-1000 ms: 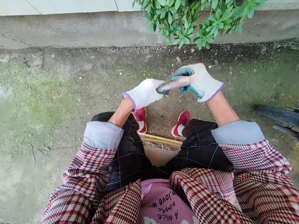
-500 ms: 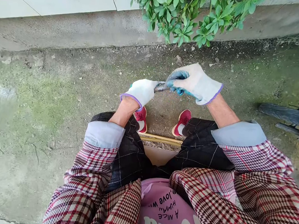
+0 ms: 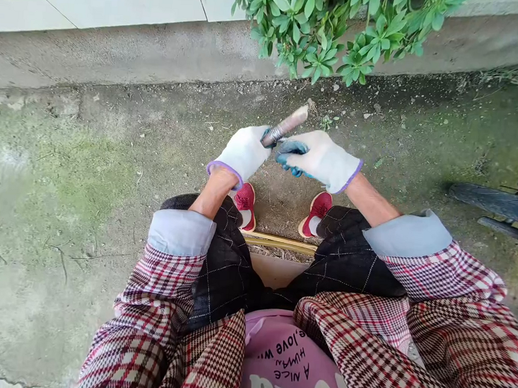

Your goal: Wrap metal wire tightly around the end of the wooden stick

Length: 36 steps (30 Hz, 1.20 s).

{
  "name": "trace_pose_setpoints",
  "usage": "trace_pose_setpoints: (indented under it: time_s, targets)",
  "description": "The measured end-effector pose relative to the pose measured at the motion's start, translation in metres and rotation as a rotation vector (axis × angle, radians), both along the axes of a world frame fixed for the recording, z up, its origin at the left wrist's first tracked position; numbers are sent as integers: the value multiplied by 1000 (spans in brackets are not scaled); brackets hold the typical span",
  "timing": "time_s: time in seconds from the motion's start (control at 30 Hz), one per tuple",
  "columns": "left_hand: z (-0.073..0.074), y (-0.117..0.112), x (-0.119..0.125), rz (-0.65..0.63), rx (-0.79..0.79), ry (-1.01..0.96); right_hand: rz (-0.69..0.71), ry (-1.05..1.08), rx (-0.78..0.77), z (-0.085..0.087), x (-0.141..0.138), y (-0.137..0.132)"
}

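My left hand (image 3: 244, 152), in a white work glove with a purple cuff, is closed around one end of a short wooden stick (image 3: 295, 119). The stick tilts up to the right, and its pale far end is free. Silvery wire (image 3: 273, 136) is wound in several turns around it, just beyond my left fingers. My right hand (image 3: 324, 158), gloved in white with blue-green coated fingers, is closed just right of the winding. A short stretch of the wire runs into its fingertips; whatever else they cover is hidden.
Red shoes (image 3: 321, 206) stand on the mossy ground below the hands. Between the legs lies a yellowish strip (image 3: 280, 241). Ahead, a leafy green plant (image 3: 319, 38) overhangs a low concrete wall (image 3: 153, 58). A dark tyre (image 3: 493, 200) is at the right edge.
The stick has swung from nearly level to slanting up right, and its far end now shows. My right hand has moved left and down, off the stick's end.
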<state>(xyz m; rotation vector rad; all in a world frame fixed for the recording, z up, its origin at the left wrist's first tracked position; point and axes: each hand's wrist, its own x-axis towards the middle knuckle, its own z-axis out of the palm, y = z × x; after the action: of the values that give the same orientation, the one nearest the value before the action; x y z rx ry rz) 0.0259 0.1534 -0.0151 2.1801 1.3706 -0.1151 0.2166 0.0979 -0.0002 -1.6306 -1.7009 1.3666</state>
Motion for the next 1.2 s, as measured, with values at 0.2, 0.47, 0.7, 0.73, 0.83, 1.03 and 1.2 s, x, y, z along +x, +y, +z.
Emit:
trace_pose_setpoints:
  time_s: [0.2, 0.47, 0.7, 0.73, 0.83, 1.03, 1.2]
  targets:
    - [-13, -9, 0, -166, 11, 260, 40, -150, 40, 1, 12, 3]
    - [1, -14, 5, -146, -243, -202, -117, -93, 92, -4, 39, 20]
    - [-2, -3, 2, 154, -92, -151, 9, -10, 33, 0, 2, 1]
    - [-5, -3, 1, 118, -28, -70, 49, -14, 30, 1, -1, -1]
    - [-11, -6, 2, -30, 70, 191, 127, -98, 45, 4, 0, -2]
    - [-9, -18, 13, -367, -21, 324, 74, -290, 140, 1, 31, 12]
    - [-2, -14, 9, -322, 19, 116, -23, -193, 135, -7, 41, 21]
